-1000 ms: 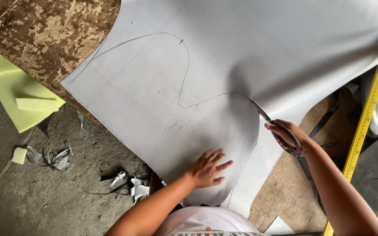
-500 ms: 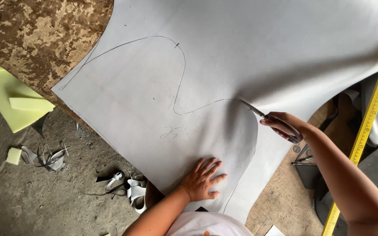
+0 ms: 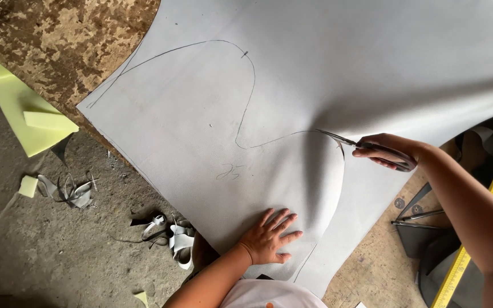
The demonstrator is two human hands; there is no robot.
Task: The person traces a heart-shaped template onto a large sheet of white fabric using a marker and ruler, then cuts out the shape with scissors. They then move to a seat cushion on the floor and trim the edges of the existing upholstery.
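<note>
A large grey sheet (image 3: 212, 114) lies over a worn wooden table (image 3: 69, 40), with a curved pencil line (image 3: 252, 85) drawn on it. My left hand (image 3: 270, 235) presses flat on the sheet near its front edge, fingers spread. My right hand (image 3: 389, 151) grips a pair of scissors (image 3: 349, 142). The blades point left along the drawn line, at the end of a curved cut (image 3: 338, 194) that runs back toward me.
Yellow-green foam pieces (image 3: 24, 114) lie on the concrete floor at left, with grey offcut strips (image 3: 69, 191) and scraps (image 3: 172, 234) nearby. A yellow measuring tape (image 3: 486, 211) runs along the right edge. Dark metal pieces (image 3: 417, 219) sit on the table at right.
The scissors have advanced left along the pencil line, lengthening the cut. My left hand stays pressed on the sheet. The view has shifted slightly.
</note>
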